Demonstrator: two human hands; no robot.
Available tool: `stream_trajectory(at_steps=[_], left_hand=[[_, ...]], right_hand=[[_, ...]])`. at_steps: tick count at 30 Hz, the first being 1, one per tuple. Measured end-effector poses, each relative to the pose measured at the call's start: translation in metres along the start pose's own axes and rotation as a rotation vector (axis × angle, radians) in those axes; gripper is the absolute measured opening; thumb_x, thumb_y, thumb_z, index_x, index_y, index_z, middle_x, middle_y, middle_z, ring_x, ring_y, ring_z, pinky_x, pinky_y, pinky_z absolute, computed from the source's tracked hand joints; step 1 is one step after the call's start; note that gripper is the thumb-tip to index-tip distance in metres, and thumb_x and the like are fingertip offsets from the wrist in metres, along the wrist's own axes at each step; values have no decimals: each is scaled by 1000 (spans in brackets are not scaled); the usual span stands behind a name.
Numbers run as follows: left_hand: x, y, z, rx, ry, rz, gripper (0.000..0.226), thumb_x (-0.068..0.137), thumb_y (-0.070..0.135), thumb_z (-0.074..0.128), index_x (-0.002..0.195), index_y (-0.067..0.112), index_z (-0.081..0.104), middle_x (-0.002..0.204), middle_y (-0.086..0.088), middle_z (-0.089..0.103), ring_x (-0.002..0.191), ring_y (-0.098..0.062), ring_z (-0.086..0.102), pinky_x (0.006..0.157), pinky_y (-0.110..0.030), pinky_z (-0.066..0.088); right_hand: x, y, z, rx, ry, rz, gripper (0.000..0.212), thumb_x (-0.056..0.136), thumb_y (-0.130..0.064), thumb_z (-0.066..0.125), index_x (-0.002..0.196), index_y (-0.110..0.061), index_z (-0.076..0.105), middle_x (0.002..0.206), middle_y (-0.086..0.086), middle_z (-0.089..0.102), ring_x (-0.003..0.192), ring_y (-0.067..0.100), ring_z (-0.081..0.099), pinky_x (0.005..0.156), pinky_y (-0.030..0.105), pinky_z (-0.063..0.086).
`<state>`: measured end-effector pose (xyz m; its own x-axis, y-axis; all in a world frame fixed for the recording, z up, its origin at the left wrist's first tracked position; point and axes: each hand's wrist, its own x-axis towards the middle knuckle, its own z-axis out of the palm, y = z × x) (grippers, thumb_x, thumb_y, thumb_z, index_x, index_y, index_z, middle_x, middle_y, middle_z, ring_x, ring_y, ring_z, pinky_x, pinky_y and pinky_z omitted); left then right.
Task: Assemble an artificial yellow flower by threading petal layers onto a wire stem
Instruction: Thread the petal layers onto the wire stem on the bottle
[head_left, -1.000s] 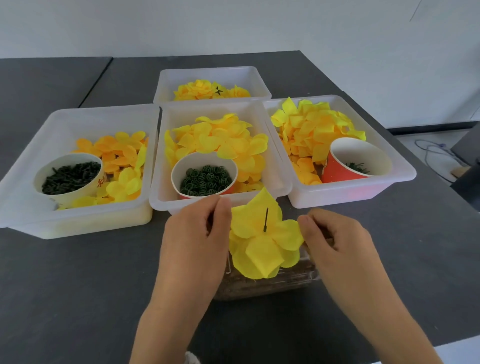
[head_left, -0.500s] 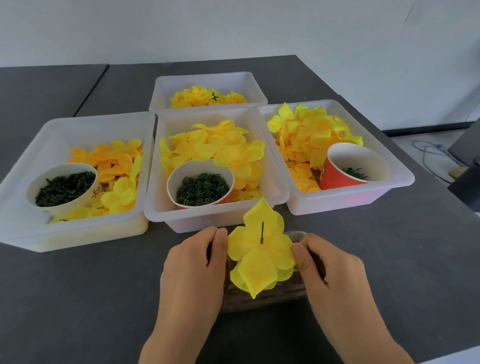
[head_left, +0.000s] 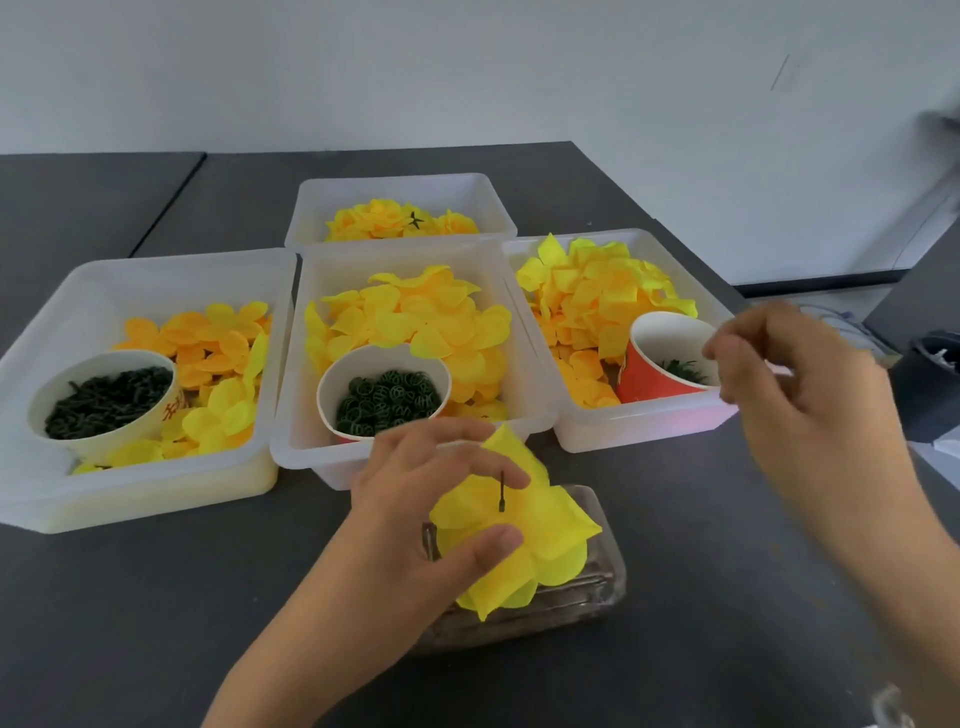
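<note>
A yellow petal layer (head_left: 550, 525) sits threaded on a dark wire stem (head_left: 502, 491), whose tip pokes up through its middle. My left hand (head_left: 415, 519) holds this flower, with the forefinger curled over the top petal and the thumb pressing on the lower one. Raised and blurred at the right, my right hand (head_left: 800, 400) has loosely curled fingers with nothing visible in them. It hovers beside the red cup (head_left: 644, 379) in the right bin (head_left: 644, 428). The stem's lower part is hidden by the petals.
A clear container (head_left: 602, 587) of dark stems lies under the flower. The left bin (head_left: 156, 270), middle bin (head_left: 301, 447) and back bin (head_left: 395, 184) hold yellow petals. One white cup (head_left: 104, 395) holds dark green pieces, another (head_left: 384, 397) green rings. The table edge runs along the right.
My right hand let go of the petal and rose to the right, toward the red cup. My left hand shifted onto the flower and now holds it alone.
</note>
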<state>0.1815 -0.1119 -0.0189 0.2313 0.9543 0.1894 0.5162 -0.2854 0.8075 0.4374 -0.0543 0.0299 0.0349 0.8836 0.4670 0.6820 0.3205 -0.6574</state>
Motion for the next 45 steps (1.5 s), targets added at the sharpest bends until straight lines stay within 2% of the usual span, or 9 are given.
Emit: stream_trajectory(at_steps=[10,16,20,24,27,30,36,40,45], left_hand=[[1,-19,5,11,-143,-45,48,79,74,50,126,66,47,143,38,31,142,5,14,115,-49,25],[-1,-14,-3,79,-64,-1,52,78,76,47,129,68,41,145,41,24,143,6,7,108,-34,25],[-5,-4,-14,110,14,50,49,81,73,46,129,65,44,147,36,27,144,2,10,103,-30,28],[-7,5,-24,122,63,98,45,85,68,46,129,60,49,149,31,31,144,0,17,94,-24,34],[-9,9,-30,116,110,127,44,87,66,45,130,56,52,148,27,36,143,-2,24,89,-23,36],[-10,9,-33,75,152,131,41,89,61,46,128,53,55,146,23,42,142,-9,31,91,-28,38],[-13,2,-32,-13,191,92,42,88,65,47,125,50,59,142,18,49,137,-9,41,91,-28,46],[-14,2,-34,-104,227,86,38,89,53,49,123,42,63,138,12,55,133,-9,47,98,-41,41],[-15,8,-39,-142,250,87,36,90,50,48,119,38,65,132,9,61,119,-2,56,90,-14,45]], right_hand=[[60,16,20,-96,-133,-52,16,92,-20,49,81,-19,61,73,-7,62,67,16,58,62,31,43],[95,39,42,-255,-185,-77,13,93,-18,50,86,-16,61,80,0,63,62,4,50,56,22,36],[119,59,53,-371,-268,-138,17,93,-23,52,101,-12,62,99,10,61,80,17,54,73,29,38],[138,80,68,-714,-500,-211,55,94,-51,43,140,-21,40,127,22,51,123,40,42,106,49,27],[139,93,84,-792,-710,-108,74,89,-65,40,150,-34,14,138,20,42,130,43,34,105,54,31],[130,98,99,-829,-845,-116,66,92,-54,51,148,-31,24,131,15,50,124,39,41,105,50,35],[128,97,109,-821,-656,-254,20,91,-18,53,111,-21,56,88,-5,53,101,25,54,101,44,25],[129,95,114,-1079,-458,-374,60,82,-45,65,131,-20,40,119,11,51,111,33,49,98,48,32],[140,98,125,-1148,-557,-161,68,85,-45,62,140,-23,29,120,16,53,112,37,53,104,51,28]])
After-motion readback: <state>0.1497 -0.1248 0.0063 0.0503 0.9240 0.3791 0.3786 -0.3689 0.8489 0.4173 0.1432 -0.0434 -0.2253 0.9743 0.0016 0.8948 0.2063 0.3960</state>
